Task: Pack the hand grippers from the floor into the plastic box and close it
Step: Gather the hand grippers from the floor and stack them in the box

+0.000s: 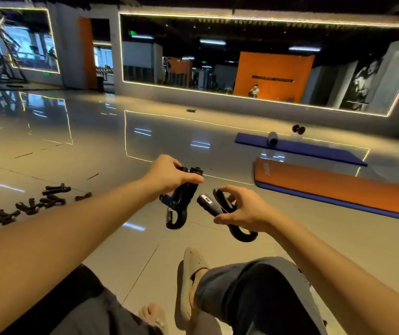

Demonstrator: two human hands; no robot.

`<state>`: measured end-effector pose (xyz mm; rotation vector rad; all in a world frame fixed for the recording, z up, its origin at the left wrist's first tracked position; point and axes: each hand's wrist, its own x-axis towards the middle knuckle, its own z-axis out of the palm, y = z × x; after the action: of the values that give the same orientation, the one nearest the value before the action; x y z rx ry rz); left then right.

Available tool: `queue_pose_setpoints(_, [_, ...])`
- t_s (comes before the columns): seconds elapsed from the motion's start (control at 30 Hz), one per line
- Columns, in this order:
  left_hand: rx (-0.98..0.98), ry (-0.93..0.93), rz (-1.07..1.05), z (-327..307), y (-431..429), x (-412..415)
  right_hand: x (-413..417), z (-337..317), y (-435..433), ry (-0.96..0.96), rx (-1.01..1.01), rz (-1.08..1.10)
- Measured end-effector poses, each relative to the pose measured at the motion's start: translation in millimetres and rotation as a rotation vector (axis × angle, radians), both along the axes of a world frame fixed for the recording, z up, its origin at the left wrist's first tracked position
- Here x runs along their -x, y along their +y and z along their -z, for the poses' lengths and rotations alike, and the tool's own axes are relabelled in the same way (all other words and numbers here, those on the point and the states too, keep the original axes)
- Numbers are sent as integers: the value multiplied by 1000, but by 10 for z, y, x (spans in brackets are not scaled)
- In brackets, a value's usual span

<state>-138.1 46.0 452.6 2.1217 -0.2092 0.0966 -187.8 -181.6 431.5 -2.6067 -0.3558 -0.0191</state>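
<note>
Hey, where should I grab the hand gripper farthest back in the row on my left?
Probably from above, pinching across both handles near their middle. That farthest hand gripper lies flat on the floor, handles side by side, running roughly left to right.

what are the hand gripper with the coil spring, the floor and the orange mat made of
hand gripper: black matte handles, likely plastic or rubber-coated; its coiled spring looks like dark metal. floor: glossy polished tile, judging by mirror-like reflections and joint lines. orange mat: probably foam, thick with a soft matte face.
</note>
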Motion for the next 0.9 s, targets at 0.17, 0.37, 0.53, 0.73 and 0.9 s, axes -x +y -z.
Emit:
queue_pose_setpoints(0.17, [7,-1,44,-1,-671,230,456,-47,-568,20,22,82])
queue_pose_setpoints(0.37, [-66,36,149,21,-1581,329,841,-36,-1350,84,31,190])
queue_pose_setpoints(0.53, [-101,112,239,226,-2501,230,1093,150,-2119,129,47,318])
queue_pose_setpoints(0.73, [-143,190,289,631,-3412,-28,1101,558,-2876,176,26,422])
queue_pose_setpoints(0.9, [-137,281,278,1239,-3780,-431,809,961,-3276,215,111,454])
